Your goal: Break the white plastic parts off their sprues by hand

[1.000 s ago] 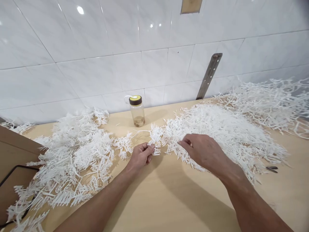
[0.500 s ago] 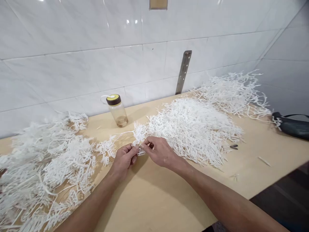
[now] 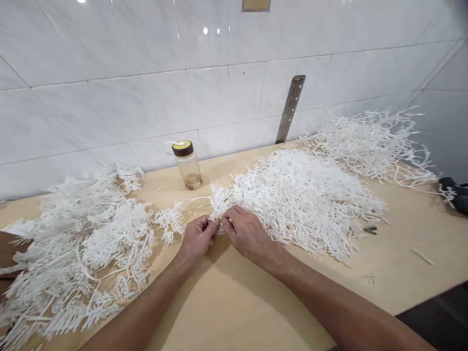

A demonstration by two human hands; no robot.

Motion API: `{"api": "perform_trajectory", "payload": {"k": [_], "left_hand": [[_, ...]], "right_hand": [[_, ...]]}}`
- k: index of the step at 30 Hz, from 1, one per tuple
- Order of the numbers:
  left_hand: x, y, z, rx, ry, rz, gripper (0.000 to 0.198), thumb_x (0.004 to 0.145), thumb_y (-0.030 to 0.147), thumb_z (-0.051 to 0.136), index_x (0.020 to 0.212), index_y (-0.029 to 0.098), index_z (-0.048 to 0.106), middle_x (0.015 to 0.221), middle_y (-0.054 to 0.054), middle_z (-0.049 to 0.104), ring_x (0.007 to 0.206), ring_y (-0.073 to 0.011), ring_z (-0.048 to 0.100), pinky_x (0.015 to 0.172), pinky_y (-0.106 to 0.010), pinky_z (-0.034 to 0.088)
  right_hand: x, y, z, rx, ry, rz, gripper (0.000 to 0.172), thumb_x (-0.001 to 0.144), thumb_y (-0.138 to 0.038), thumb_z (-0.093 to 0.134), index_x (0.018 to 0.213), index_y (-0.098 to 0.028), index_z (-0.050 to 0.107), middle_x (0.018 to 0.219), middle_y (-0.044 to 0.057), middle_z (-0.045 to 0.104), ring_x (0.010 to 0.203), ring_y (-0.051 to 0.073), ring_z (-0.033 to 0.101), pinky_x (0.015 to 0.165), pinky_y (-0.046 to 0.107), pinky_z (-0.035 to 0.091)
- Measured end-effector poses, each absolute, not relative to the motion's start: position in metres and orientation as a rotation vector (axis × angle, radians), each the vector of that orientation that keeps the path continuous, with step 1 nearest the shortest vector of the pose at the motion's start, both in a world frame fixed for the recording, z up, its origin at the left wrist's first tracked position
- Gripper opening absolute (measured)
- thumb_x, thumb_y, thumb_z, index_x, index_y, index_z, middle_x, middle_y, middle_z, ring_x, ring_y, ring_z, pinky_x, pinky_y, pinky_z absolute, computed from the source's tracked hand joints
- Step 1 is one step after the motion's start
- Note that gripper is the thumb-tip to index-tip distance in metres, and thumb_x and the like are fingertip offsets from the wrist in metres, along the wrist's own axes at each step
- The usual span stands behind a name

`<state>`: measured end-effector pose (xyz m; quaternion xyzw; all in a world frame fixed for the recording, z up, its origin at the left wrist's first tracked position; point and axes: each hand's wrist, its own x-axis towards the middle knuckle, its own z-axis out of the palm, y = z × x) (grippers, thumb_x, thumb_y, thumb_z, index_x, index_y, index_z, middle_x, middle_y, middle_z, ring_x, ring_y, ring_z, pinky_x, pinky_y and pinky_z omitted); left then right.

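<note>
At the near edge of a heap of thin white plastic-looking pieces (image 3: 300,195), my two hands meet with fingertips almost touching. My left hand (image 3: 199,235) is closed in a pinch on a small white branched piece (image 3: 219,225), mostly covered by the fingers. Thumb and forefinger of my right hand (image 3: 244,229) press together at the same piece; whether they grip it or a bit of it is too small to see. A small cluster of white branched strands (image 3: 171,222) lies just left of my left hand.
A larger tangle of white branched strands (image 3: 109,243) spreads across the left. Another tangle (image 3: 376,146) sits back right. A clear bottle with dark-and-yellow lid (image 3: 190,168) stands near the wall. A metal strip (image 3: 290,109) leans there. Small dark clippers-like object (image 3: 370,230) lies right of the heap.
The view has turned slightly left, so everything appears shifted to the right. Both hands stay together at the piece, with only slight finger movement.
</note>
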<state>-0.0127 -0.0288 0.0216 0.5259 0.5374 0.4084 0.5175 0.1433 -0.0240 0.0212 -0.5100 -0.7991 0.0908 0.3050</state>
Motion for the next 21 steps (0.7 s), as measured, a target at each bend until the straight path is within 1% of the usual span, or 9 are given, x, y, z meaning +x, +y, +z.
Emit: {"api": "perform_trajectory", "payload": {"k": [2,5,7,10,11,14,17,20,21], "left_hand": [[-0.013,-0.029,0.020,1.261,1.249,0.967,0.045,0.077,0.054,0.070,0.063,0.019,0.046,0.048,0.007,0.038,0.043,-0.0058,0.029,0.043,-0.021,0.019],[-0.013,-0.031,0.020,1.204,1.152,0.949,0.044,0.074,0.053,0.073,0.065,0.018,0.049,0.050,0.007,0.039,0.044,-0.0050,0.027,0.043,-0.021,0.017],[-0.012,-0.031,0.022,1.161,1.137,0.948,0.044,0.074,0.053,0.073,0.065,0.018,0.048,0.048,0.007,0.039,0.042,-0.0047,0.025,0.042,-0.022,0.015],[-0.012,-0.029,0.023,1.085,1.172,0.981,0.044,0.076,0.055,0.071,0.065,0.019,0.048,0.045,0.007,0.040,0.040,-0.0047,0.024,0.041,-0.022,0.014],[-0.013,-0.028,0.023,1.054,1.175,0.996,0.044,0.076,0.055,0.071,0.065,0.019,0.048,0.045,0.007,0.040,0.039,-0.0048,0.025,0.041,-0.022,0.013],[-0.015,-0.025,0.022,0.982,1.174,1.012,0.044,0.075,0.055,0.071,0.067,0.019,0.049,0.044,0.007,0.041,0.039,-0.0048,0.025,0.040,-0.021,0.012],[-0.015,-0.025,0.022,0.964,1.184,1.017,0.043,0.073,0.055,0.074,0.068,0.019,0.051,0.044,0.007,0.042,0.038,-0.0044,0.024,0.039,-0.021,0.012],[-0.013,-0.027,0.024,0.963,1.195,1.035,0.044,0.072,0.056,0.076,0.068,0.019,0.052,0.044,0.007,0.044,0.039,-0.0048,0.027,0.038,-0.020,0.014],[-0.012,-0.027,0.024,0.959,1.193,1.037,0.045,0.071,0.056,0.076,0.068,0.019,0.052,0.044,0.007,0.045,0.039,-0.0050,0.028,0.038,-0.020,0.014]], "right_hand": [[0.144,-0.020,0.018,-1.406,-2.132,0.183,0.018,0.097,-0.014,0.047,0.087,-0.016,0.062,0.087,0.008,0.066,0.075,0.018,0.059,0.065,0.029,0.040],[0.152,-0.011,0.019,-1.552,-2.063,0.122,0.019,0.093,-0.008,0.046,0.084,-0.015,0.061,0.084,0.010,0.066,0.071,0.018,0.057,0.061,0.029,0.038],[0.161,-0.006,0.025,-1.604,-1.960,0.149,0.015,0.090,-0.009,0.050,0.082,-0.016,0.061,0.080,0.007,0.066,0.069,0.017,0.057,0.062,0.028,0.038],[0.178,-0.005,0.038,-1.617,-1.887,0.222,0.009,0.085,-0.016,0.058,0.077,-0.019,0.060,0.070,0.001,0.064,0.064,0.016,0.056,0.063,0.027,0.038],[0.184,-0.006,0.044,-1.630,-1.895,0.255,0.010,0.085,-0.018,0.058,0.075,-0.019,0.059,0.067,0.000,0.063,0.061,0.015,0.056,0.060,0.027,0.037],[0.198,-0.012,0.056,-1.640,-2.051,0.353,0.013,0.082,-0.016,0.056,0.071,-0.021,0.059,0.062,-0.002,0.062,0.055,0.014,0.053,0.055,0.026,0.034],[0.197,-0.017,0.060,-1.524,-2.136,0.376,0.011,0.086,-0.021,0.058,0.076,-0.021,0.064,0.071,0.001,0.067,0.062,0.015,0.058,0.059,0.028,0.038],[0.179,-0.020,0.053,-1.375,-2.065,0.447,0.013,0.091,-0.028,0.059,0.084,-0.021,0.068,0.084,0.002,0.071,0.069,0.016,0.063,0.066,0.028,0.043],[0.172,-0.021,0.049,-1.319,-2.050,0.468,0.011,0.091,-0.027,0.060,0.086,-0.021,0.068,0.087,0.002,0.072,0.070,0.016,0.064,0.067,0.028,0.044]]}}
